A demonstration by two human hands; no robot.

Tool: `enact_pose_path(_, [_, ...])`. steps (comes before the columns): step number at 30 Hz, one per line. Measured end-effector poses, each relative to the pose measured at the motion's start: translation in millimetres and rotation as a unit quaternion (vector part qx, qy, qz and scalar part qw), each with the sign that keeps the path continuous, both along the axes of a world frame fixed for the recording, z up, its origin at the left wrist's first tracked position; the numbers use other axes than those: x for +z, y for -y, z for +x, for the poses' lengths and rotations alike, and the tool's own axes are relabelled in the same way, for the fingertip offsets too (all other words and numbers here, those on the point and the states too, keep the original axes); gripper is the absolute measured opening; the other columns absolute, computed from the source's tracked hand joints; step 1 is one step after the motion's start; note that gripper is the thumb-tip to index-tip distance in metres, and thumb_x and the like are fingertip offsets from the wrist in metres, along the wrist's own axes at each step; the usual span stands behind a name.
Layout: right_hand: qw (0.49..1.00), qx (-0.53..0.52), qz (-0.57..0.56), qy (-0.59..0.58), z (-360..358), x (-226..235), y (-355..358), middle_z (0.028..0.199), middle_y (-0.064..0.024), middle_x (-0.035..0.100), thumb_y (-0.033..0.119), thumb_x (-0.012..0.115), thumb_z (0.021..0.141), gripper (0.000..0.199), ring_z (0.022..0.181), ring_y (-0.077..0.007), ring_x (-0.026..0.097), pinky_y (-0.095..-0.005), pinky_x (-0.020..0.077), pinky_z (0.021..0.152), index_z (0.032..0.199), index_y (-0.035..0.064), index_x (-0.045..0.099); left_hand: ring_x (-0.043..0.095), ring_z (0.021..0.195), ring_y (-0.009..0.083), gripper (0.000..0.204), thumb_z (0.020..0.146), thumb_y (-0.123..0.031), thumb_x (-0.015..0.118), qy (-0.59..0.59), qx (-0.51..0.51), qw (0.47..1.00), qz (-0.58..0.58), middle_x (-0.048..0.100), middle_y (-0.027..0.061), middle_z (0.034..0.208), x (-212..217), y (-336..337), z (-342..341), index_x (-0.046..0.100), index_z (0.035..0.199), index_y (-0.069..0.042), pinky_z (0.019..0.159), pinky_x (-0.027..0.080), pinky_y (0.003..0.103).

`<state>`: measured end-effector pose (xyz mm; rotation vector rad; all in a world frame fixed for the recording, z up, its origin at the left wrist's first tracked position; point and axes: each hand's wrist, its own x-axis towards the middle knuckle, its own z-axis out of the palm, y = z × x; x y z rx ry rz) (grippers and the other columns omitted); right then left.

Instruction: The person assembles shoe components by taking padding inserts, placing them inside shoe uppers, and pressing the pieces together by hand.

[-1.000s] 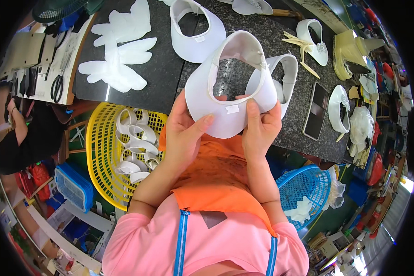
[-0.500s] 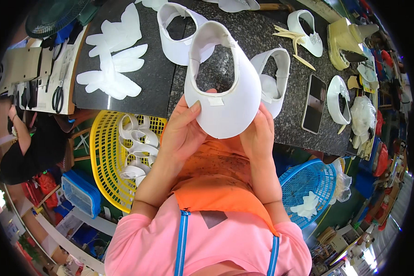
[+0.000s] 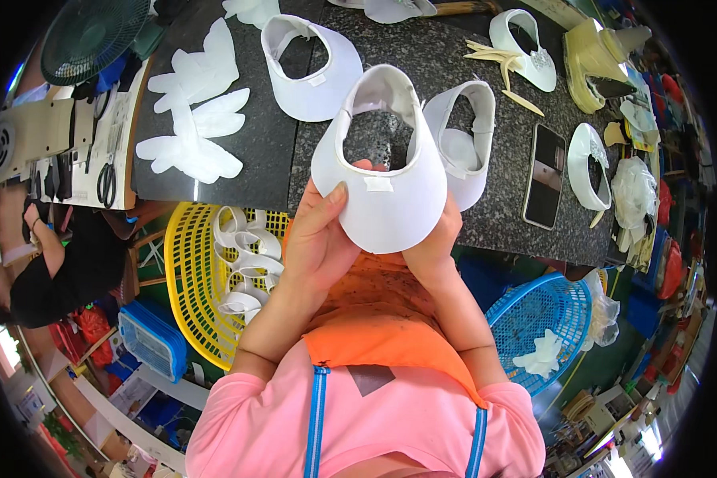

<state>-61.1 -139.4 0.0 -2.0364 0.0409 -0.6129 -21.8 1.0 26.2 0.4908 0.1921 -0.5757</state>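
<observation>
A white shoe upper (image 3: 390, 217), its rounded toe toward me and its collar opening facing up, is held over the table's front edge. My left hand (image 3: 317, 243) grips its left side, thumb on the outside and some fingertips showing inside the opening. Closed on the right side is my right hand (image 3: 436, 245), its fingers partly hidden behind the upper. A small white tab sits below the collar. Similar uppers stand on the table: one at the back left (image 3: 309, 97), one just right of the held upper (image 3: 464, 179).
The dark stone-topped table (image 3: 267, 171) carries flat white pieces (image 3: 187, 151), a phone (image 3: 544, 179), beige strips (image 3: 506, 68) and a yellowish stand (image 3: 583, 76). A yellow basket (image 3: 185, 271) of white rings and a blue basket (image 3: 498, 319) sit below. Another person (image 3: 72, 267) is at far left.
The held upper has come slightly lower, toward me, with both hands on it. The right hand has shifted inward and lower along its side. The surroundings have shifted slightly in view.
</observation>
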Motion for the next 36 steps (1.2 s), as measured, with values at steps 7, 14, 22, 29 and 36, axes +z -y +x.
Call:
enact_pose_path(7, [0.733,0.182,0.644,-0.121,5,-10,15,0.126,-0.0104,0.053,0.006,0.072,0.068,0.077,0.123,-0.0211,0.047,-0.0349,0.036,0.103,0.135,-0.0036,0.035,0.063,0.102,0.022,0.033,0.088,-0.001,0.06,0.146,0.066,0.976,0.144,0.063,0.016,0.111,-14,-21,12,0.049,0.119,-0.002,0.089,0.052,0.037])
enact_pose_path(14, [0.92,0.04,0.353,-0.164,18,-1,5,0.109,-0.0095,0.061,-0.003,0.06,0.085,0.044,0.095,-0.0137,0.06,-0.026,0.0488,0.08,0.126,-0.0021,0.043,0.063,0.096,0.0195,0.043,0.084,0.004,0.059,0.142,0.094,0.929,0.327,0.063,0.0165,0.108,-50,-17,1,0.044,0.125,0.0,0.088,0.05,0.033])
enact_pose_path(22, [0.962,-0.074,-0.132,-0.227,25,6,0,0.096,-0.0177,0.065,0.016,0.062,0.085,0.053,0.072,-0.031,0.065,-0.0397,0.0501,0.064,0.134,0.0089,0.042,0.066,0.074,0.0247,0.078,0.078,-0.014,0.071,0.355,0.0,0.59,0.725,0.066,0.0146,0.086,-25,-16,18,0.028,0.142,-0.005,0.067,0.051,0.036])
enact_pose_path(29, [0.954,-0.064,-0.201,-0.213,15,0,11,0.065,-0.0099,0.063,0.019,0.066,0.083,0.055,0.056,-0.0292,0.061,-0.0394,0.0453,0.051,0.133,0.0102,0.044,0.064,0.061,0.0224,0.06,0.074,-0.025,0.076,0.308,-0.109,0.536,0.779,0.067,0.0096,0.076,-1,-46,31,0.053,0.127,-0.011,0.058,0.048,0.035])
enact_pose_path(36, [0.987,-0.044,-0.155,-0.004,-4,-20,11,0.058,-0.0038,0.053,0.007,0.07,0.077,0.036,0.047,-0.0209,0.053,-0.0333,0.0423,0.046,0.111,0.0043,0.061,0.059,0.073,0.0303,0.011,0.083,-0.007,0.063,0.527,0.162,0.413,0.725,0.063,0.0124,0.075,-5,-72,134,0.067,0.093,-0.005,0.07,0.047,0.039])
